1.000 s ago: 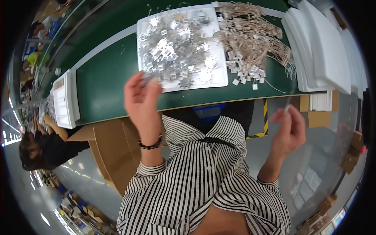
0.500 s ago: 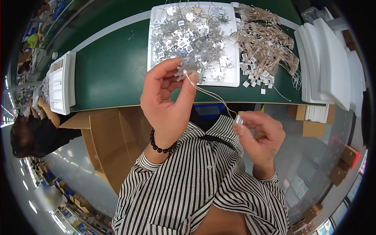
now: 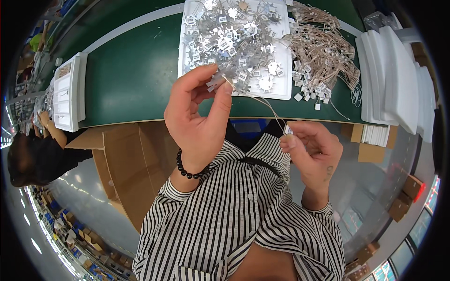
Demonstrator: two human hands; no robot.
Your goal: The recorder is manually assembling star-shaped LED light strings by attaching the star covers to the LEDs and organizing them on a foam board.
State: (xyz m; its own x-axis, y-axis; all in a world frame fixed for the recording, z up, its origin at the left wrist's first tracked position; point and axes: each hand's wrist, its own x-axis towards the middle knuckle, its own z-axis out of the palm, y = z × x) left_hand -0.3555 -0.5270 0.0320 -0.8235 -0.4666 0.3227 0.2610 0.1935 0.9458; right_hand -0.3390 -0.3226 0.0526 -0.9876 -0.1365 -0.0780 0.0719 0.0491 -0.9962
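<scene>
Between thumb and fingers, my left hand (image 3: 199,112) pinches a grey, toothed metal piece (image 3: 216,84) at the near edge of the white tray. A thin pale wire (image 3: 262,99) runs from that piece down to a small white tag (image 3: 287,130). My right hand (image 3: 311,152) grips this tag between thumb and forefinger, lower and to the right, in front of the table edge. The wire hangs in a slack curve between both hands. Behind the left hand, the white tray (image 3: 284,89) carries a heap of silvery toothed pieces (image 3: 225,43) with white tags.
Bundles of beige wires with white tags (image 3: 323,56) lie on the green table (image 3: 131,79) right of the tray. White foam sheets (image 3: 389,75) stand at the right. A white box (image 3: 70,93) sits far left. An open cardboard box (image 3: 131,159) is below; a person (image 3: 37,154) works beyond.
Both hands keep their grips on the wired piece. My right hand has risen slightly with the tag, and the view has shifted a little.
</scene>
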